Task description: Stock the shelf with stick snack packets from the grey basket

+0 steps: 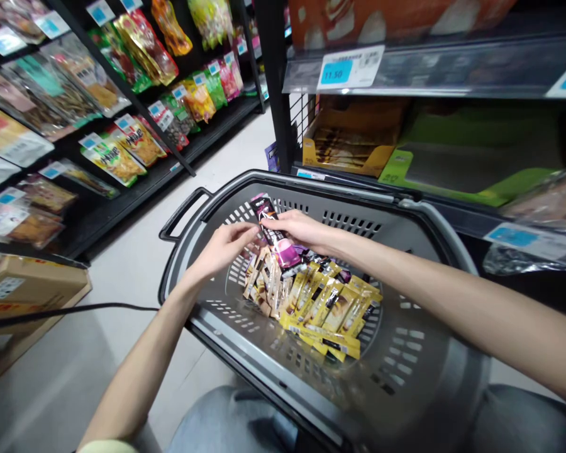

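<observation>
R hand [306, 228] clamped on blk/purple packet [277, 239] just above the sachet pile, inside the basket.
L hand [229, 248] loosely curled at packet's left edge, can't tell if it's touching. Packet tilts, lower end by the sachets. Imo: pinch flat at edge w/ R, steady w/ L fingertips, keep low, don't crease it or rake the pile. Beige sachets [266, 283] sit left, yellow sachets [332, 302] right, overlapping & prob slippery, so light touch. Grey basket [419, 251] has slotted walls, plenty of bare bottom nearest me. Under it, pale smooth floor [136, 251]. Beyond basket, right shelf [434, 66] w/ a green tray [405, 167]; across aisle, left rack [146, 145] of bagged snacks.
</observation>
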The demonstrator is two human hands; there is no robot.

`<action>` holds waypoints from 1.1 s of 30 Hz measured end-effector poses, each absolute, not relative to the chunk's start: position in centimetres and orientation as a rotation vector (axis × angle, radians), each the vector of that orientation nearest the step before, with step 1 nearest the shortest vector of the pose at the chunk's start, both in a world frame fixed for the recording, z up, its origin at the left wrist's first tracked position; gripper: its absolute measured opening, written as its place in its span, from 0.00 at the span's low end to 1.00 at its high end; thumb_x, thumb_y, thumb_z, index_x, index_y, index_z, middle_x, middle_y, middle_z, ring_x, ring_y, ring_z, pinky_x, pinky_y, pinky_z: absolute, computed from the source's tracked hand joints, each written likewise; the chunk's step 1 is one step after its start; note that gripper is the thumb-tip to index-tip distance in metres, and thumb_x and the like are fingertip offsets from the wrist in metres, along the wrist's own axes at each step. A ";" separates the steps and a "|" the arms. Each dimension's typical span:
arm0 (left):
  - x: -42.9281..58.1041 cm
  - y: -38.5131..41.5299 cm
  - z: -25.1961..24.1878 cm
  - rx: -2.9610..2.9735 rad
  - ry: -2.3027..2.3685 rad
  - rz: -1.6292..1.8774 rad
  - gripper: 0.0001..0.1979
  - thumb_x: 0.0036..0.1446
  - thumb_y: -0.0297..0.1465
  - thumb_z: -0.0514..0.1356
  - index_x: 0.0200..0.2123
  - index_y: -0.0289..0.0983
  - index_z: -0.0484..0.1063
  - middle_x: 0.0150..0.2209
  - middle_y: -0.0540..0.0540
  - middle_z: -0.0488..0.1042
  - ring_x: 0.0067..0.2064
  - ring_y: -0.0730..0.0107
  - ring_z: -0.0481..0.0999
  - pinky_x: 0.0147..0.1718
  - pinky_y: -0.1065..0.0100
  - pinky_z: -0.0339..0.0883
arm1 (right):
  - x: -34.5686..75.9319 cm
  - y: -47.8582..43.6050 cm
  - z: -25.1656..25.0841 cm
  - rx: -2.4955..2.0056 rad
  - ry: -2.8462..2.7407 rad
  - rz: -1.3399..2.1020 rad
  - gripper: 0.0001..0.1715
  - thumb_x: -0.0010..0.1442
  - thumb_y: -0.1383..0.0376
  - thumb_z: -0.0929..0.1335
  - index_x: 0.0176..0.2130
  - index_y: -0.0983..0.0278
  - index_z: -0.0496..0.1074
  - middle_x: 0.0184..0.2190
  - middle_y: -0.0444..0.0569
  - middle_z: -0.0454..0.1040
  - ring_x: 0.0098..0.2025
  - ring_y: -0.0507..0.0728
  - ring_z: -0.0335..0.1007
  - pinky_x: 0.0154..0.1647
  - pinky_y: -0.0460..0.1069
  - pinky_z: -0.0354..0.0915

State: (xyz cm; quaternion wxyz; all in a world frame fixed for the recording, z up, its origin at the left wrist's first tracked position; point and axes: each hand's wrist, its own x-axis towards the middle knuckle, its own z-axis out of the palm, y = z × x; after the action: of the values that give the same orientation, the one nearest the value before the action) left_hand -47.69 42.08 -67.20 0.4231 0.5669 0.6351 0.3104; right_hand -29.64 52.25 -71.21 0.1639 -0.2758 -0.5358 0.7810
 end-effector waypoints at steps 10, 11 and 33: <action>-47.9 42.6 -67.5 1.104 1.560 1.311 0.28 0.49 0.34 0.72 0.52 0.37 0.66 0.30 0.52 0.75 0.26 0.76 0.74 0.28 0.71 0.73 | -29.3 50.5 -70.5 -0.577 -1.826 2.340 0.24 0.54 0.50 0.77 0.36 0.68 0.78 0.28 0.46 0.77 0.23 0.46 0.67 0.23 0.43 0.62; -47.9 42.6 -67.5 1.123 1.575 1.333 0.27 0.49 0.34 0.72 0.51 0.37 0.67 0.29 0.53 0.75 0.25 0.76 0.73 0.28 0.71 0.72 | -29.2 50.6 -70.5 -0.549 -1.850 2.373 0.24 0.52 0.51 0.78 0.38 0.69 0.79 0.29 0.47 0.78 0.25 0.47 0.69 0.25 0.43 0.65; -47.3 41.9 -66.7 1.281 1.661 0.943 0.28 0.48 0.34 0.72 0.50 0.35 0.68 0.27 0.51 0.76 0.29 0.72 0.74 0.29 0.72 0.63 | -29.0 51.1 -71.0 -0.570 -1.800 2.488 0.21 0.53 0.53 0.79 0.34 0.68 0.80 0.33 0.48 0.82 0.35 0.51 0.79 0.44 0.47 0.75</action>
State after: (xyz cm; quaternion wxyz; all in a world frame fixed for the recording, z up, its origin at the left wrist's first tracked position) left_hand -47.30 41.95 -66.74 0.4086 0.5085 0.6591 0.3743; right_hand -29.04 51.08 -70.99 0.0090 -0.1824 -0.5762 0.7966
